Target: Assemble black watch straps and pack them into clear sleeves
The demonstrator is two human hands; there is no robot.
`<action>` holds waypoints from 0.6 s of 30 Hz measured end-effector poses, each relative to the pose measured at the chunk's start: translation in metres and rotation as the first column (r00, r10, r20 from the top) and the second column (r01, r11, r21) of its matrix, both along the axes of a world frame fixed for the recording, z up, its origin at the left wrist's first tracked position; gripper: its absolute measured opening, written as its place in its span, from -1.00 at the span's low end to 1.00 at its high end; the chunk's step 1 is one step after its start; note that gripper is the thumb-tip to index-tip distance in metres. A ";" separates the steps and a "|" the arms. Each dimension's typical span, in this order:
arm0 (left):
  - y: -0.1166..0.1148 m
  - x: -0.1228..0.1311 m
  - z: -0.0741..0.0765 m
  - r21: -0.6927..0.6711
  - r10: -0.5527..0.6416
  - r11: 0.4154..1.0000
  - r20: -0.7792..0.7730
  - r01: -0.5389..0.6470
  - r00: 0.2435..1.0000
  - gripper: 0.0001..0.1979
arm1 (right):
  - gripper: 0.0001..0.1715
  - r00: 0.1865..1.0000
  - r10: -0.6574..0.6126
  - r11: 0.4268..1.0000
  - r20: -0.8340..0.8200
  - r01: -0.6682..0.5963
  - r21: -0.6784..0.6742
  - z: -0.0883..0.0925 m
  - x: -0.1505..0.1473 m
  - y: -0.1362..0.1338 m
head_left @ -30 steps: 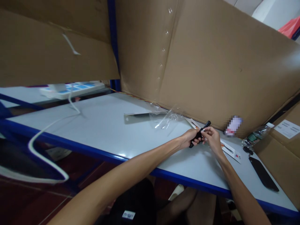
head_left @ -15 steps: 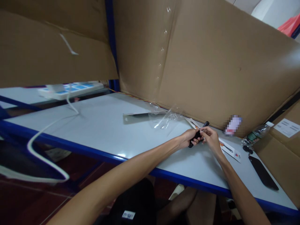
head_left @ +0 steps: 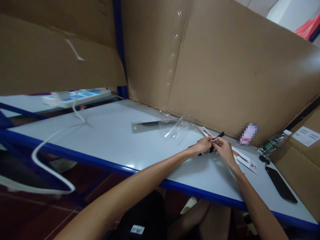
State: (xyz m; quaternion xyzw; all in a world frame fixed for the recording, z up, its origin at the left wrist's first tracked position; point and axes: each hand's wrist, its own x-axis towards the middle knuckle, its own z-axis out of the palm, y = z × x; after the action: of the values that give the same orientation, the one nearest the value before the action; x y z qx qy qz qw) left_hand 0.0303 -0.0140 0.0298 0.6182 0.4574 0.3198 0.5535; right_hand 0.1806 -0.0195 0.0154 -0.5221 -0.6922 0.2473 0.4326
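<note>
My left hand (head_left: 204, 145) is wrapped round a slim black tool (head_left: 220, 135) with a rod-like end that sticks out past the fingers to the upper right. Black parts also show on the lower left side of this hand, and its middle is hidden, so I cannot tell its exact kind. Against the left hand, my right hand (head_left: 222, 146) has its fingertips pinched together at the tool's middle. Beneath and beside the right hand lies a white printed card (head_left: 246, 161) with an orange and black picture. Another card (head_left: 203, 130) lies partly behind the hands.
Crumpled clear plastic packaging (head_left: 177, 128) and a flat dark-edged piece (head_left: 147, 123) lie left of the hands. At right are a black phone (head_left: 280, 185), a small black object (head_left: 264, 160) and a plastic bottle (head_left: 275, 141). Cardboard walls (head_left: 212, 66) enclose the table (head_left: 105, 133); a white cable (head_left: 37, 156) hangs left.
My left hand has turned over the black tool, back of the hand now up, and the tool lies at a flatter angle. Black parts now show left of it. My right hand stays close.
</note>
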 end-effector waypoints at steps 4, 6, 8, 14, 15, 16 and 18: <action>0.007 0.001 -0.008 0.278 0.102 0.960 -0.271 -0.024 0.957 -0.86 | -0.83 0.995 -0.005 1.000 0.097 0.005 -0.003 -0.007 0.002 0.003; 0.008 0.000 -0.011 0.367 0.118 0.930 -0.380 0.033 0.917 -0.81 | -0.84 0.991 0.000 1.000 0.137 0.000 0.001 -0.008 0.002 0.004; 0.009 -0.001 -0.013 0.403 0.124 0.911 -0.467 0.086 0.876 -0.73 | -0.86 0.985 -0.001 1.000 0.173 0.001 0.004 -0.008 0.002 0.005; 0.006 -0.005 -0.012 0.430 0.159 0.894 -0.567 0.126 0.808 -0.68 | -0.90 0.948 -0.027 1.000 0.316 0.022 0.017 -0.006 0.001 0.005; 0.005 -0.006 -0.011 0.445 0.170 0.885 -0.579 0.135 0.797 -0.69 | -0.91 0.936 -0.034 0.999 0.350 0.028 0.023 -0.006 0.000 0.004; 0.003 -0.008 -0.011 0.462 0.181 0.875 -0.590 0.145 0.787 -0.70 | -0.91 0.922 -0.045 0.999 0.385 0.037 0.030 -0.006 0.000 0.004; -0.001 -0.010 -0.009 0.491 0.196 0.854 -0.609 0.171 0.769 -0.71 | -0.90 0.888 -0.066 0.998 0.455 0.049 0.049 -0.006 -0.001 0.004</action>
State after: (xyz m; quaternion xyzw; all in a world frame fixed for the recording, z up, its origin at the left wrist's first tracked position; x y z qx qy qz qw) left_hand 0.0208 -0.0152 0.0212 0.8118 0.5182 0.2052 0.1743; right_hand 0.1796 -0.0157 0.0094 -0.5779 -0.7630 0.0925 0.2745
